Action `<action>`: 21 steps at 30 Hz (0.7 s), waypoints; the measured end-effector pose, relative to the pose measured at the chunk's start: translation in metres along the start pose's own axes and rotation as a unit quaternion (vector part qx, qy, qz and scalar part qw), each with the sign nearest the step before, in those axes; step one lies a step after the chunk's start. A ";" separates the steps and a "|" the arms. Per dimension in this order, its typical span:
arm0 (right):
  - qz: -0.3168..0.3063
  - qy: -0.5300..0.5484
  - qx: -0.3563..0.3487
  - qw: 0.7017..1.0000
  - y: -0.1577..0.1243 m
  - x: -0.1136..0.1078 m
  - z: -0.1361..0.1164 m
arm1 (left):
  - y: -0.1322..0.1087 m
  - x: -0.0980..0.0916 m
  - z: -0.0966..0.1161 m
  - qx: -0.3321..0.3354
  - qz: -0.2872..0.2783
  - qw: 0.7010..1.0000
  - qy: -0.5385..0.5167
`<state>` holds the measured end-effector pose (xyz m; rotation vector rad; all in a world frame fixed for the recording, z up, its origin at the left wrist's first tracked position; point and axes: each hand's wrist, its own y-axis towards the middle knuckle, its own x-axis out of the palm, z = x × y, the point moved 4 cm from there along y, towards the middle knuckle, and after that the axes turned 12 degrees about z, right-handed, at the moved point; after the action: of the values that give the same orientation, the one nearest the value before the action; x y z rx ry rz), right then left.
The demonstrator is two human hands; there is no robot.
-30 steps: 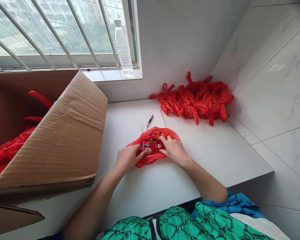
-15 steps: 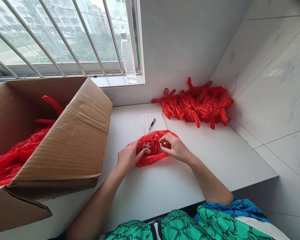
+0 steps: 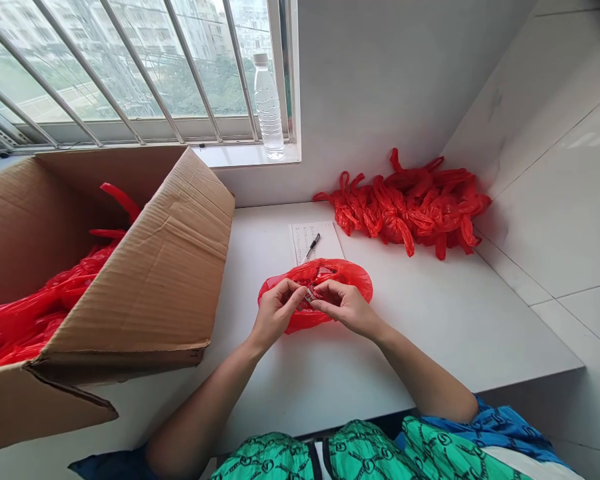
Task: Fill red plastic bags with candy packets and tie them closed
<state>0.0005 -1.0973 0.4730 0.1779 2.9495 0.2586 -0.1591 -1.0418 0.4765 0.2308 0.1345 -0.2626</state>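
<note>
A red plastic bag (image 3: 355, 275) lies spread open on the white table, with small red items inside that I cannot make out clearly. Over its opening, my left hand (image 3: 277, 313) and my right hand (image 3: 351, 308) almost meet. Between their fingertips is a small red and white packet (image 3: 310, 296), pinched from both sides. The fingers of both hands are closed on it, and they cover much of it and part of the bag's contents.
On the left stands an open cardboard box (image 3: 150, 280) with red plastic bags (image 3: 55, 303) inside. Behind the bag lie a paper sheet (image 3: 303, 235) and a pen (image 3: 313, 245). Tied red bags (image 3: 415, 203) are heaped against the wall. A water bottle (image 3: 269, 113) stands on the windowsill.
My hands have come together and lifted a small packet between their fingertips; before, they were apart over the items in the bag. The view has shifted slightly.
</note>
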 end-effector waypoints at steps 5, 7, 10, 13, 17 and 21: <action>-0.049 0.096 0.064 0.992 0.002 0.001 0.004 | 0.001 -0.002 0.004 -0.023 -0.009 1.000 -0.012; -0.061 0.116 0.072 0.989 0.002 0.001 0.004 | 0.000 -0.002 0.004 -0.026 -0.012 0.999 -0.021; -0.075 0.116 0.069 0.988 0.001 0.001 0.002 | -0.001 -0.003 0.003 -0.002 -0.019 1.000 -0.004; -0.070 0.113 0.072 0.989 -0.001 0.001 0.000 | 0.000 -0.003 0.001 0.028 -0.048 0.997 0.046; -0.054 0.165 0.099 0.980 -0.001 0.006 0.001 | 0.002 -0.005 -0.001 0.039 -0.040 0.997 0.058; 0.016 0.247 0.119 0.962 0.003 0.008 0.006 | -0.001 -0.004 0.004 0.066 -0.045 0.994 0.070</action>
<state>-0.0065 -1.0925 0.4668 0.2196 3.4741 -0.0628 -0.1626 -1.0426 0.4804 0.3763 0.2682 -0.3460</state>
